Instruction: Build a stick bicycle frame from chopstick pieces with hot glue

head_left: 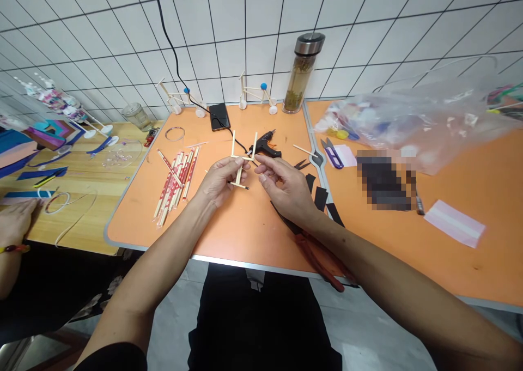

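My left hand [224,179] is closed on a small frame of pale wooden sticks [244,157], pinching it near its crossbar. Two prongs of the frame point away from me, and a shorter crosspiece with dark ends lies nearest me. My right hand [288,188] is beside the frame's right corner, its fingers loosely stretched and the thumb apart. The index fingertip is at that corner; whether it touches cannot be made out. Behind the hands lies a black glue gun [266,146]. Wooden chopsticks in red-printed wrappers [174,183] are piled left of my left hand.
Two stick models with blue balls [263,86] stand by the wall near a tea bottle [303,74]. A phone [219,117], purple snips [333,154], black strips [321,198] and red-handled pliers [318,262] lie around. A plastic bag [420,120] is at right. Another person's hand [16,218] rests left.
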A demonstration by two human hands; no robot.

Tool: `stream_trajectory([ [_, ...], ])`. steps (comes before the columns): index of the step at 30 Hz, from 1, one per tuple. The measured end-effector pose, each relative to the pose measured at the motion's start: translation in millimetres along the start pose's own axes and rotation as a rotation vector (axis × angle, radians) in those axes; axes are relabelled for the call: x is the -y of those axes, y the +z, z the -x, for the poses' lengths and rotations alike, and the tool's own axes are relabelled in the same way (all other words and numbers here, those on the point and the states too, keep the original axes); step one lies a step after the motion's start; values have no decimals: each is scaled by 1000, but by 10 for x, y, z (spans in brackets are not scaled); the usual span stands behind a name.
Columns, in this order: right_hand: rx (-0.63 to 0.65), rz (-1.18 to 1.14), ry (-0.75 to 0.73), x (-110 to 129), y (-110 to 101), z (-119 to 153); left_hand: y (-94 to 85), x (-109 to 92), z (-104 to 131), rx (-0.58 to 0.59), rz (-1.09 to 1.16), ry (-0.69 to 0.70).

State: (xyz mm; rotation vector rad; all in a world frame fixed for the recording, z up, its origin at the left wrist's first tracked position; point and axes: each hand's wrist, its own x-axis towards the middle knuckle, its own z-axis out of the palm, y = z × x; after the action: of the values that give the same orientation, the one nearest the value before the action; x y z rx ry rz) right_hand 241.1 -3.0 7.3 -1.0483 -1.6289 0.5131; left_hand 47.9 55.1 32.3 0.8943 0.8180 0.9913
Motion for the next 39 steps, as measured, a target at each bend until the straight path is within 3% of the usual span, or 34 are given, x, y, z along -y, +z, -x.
stream_trajectory([
  [22, -2, -41, 82, 46, 7, -25, -14, 10, -17, -5, 1, 12],
  [39, -40, -283, 238, -37, 38, -43, -2, 57, -20, 2, -26, -3],
])
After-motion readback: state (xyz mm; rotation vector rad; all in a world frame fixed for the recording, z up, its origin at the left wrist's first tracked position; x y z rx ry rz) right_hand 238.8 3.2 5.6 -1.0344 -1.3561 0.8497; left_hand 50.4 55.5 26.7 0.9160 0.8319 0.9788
